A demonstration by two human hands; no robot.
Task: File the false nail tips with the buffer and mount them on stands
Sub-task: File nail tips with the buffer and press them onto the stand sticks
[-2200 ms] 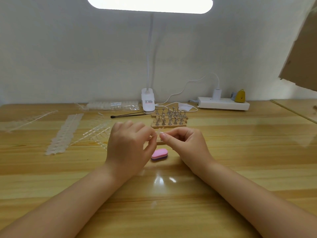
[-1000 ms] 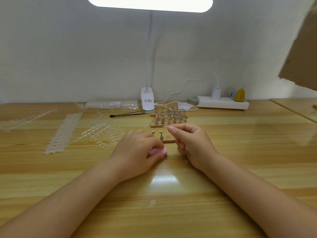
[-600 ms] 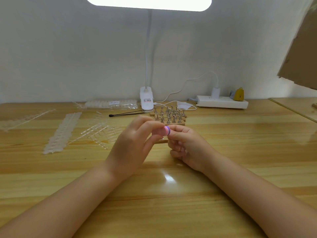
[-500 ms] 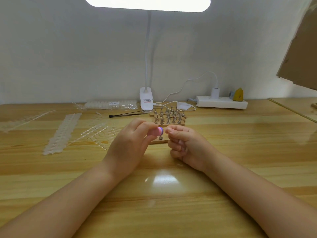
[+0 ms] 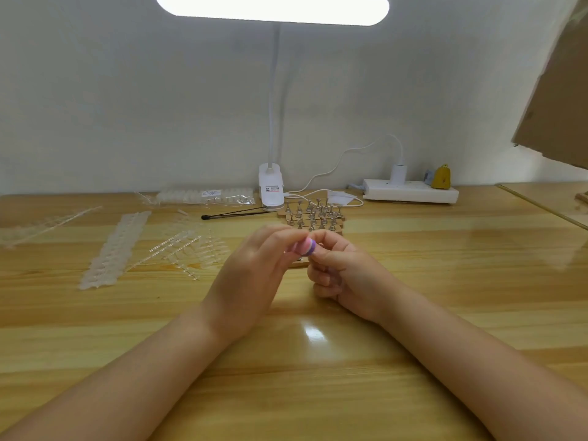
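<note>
Head view, single camera: sitting at the person's head, looking forward and slightly down across the wooden table (image 5: 445,281) toward the white wall (image 5: 127,106); framing both forearms close below, lamp (image 5: 272,9) overhead at top edge.

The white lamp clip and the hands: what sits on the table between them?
In the head view, wooden blocks of small metal nail stands sit between the lamp clip and the hands, which hold a pink buffer.

Both forearms bare, seemingly no sleeves or jewellery.
</note>
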